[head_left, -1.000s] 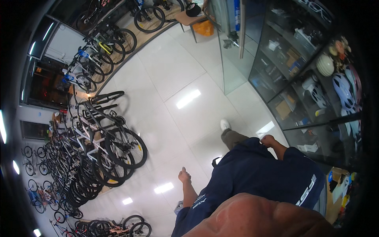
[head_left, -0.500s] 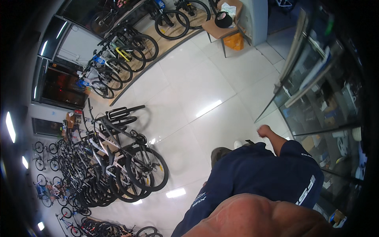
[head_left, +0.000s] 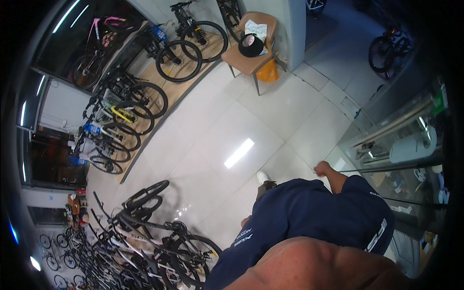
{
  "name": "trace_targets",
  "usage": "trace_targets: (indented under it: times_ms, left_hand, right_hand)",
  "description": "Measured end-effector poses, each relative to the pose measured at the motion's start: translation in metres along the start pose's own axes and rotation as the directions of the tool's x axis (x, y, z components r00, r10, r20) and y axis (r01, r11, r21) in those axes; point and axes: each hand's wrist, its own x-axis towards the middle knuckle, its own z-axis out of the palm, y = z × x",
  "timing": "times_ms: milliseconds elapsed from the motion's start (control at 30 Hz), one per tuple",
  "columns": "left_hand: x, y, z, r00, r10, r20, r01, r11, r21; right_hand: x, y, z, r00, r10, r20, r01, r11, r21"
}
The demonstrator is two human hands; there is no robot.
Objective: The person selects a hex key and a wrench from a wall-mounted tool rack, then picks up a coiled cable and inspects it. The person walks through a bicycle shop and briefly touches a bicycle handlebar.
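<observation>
My right hand [head_left: 322, 168] hangs ahead of my dark blue shirt [head_left: 309, 205], over the tiled floor. Its fingers are curled in, and nothing shows in them. It is nearest to the glass display case [head_left: 396, 181] on my right, without touching it. Only a small part of my left hand [head_left: 245, 222] shows past the shirt's left side; its fingers are hidden. One white shoe [head_left: 263, 177] pokes out in front of me on the floor.
Black bicycles [head_left: 176, 241] stand close on the left, with many more behind. Others line a low wooden platform [head_left: 181, 89]. A brown chair [head_left: 268, 26] holds a black round item [head_left: 250, 45], with an orange bag [head_left: 268, 72] under it. A darker doorway [head_left: 333, 53] opens at far right.
The chair and the platform bicycles have come nearer and shifted left and down in view. The near bicycles have slid lower. More of the doorway shows, and a white shoe has stepped forward.
</observation>
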Motion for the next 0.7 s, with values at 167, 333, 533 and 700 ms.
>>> trace_targets:
  times_ms: [167,333,533,700]
  left_hand:
    - [0.129,0.012,-0.153,0.983,0.164,0.077,-0.181,0.865,0.467]
    - [0.243,0.091,-0.271,0.923,-0.383,-0.042,0.157,0.475,-0.866]
    - [0.322,0.196,-0.285,0.96,-0.279,0.034,0.173,0.492,-0.854]
    - [0.341,0.274,-0.216,0.921,-0.303,0.244,0.382,0.589,-0.712]
  right_hand:
    - [0.009,0.072,0.07,0.977,0.046,-0.207,0.1,0.759,0.643]
    - [-0.003,0.036,0.063,0.933,0.232,-0.275,0.002,0.761,0.649]
    - [0.012,0.008,-0.035,0.892,0.433,-0.127,-0.265,0.731,0.629]
    - [0.065,0.071,-0.118,0.926,0.339,-0.165,-0.269,0.901,0.34]
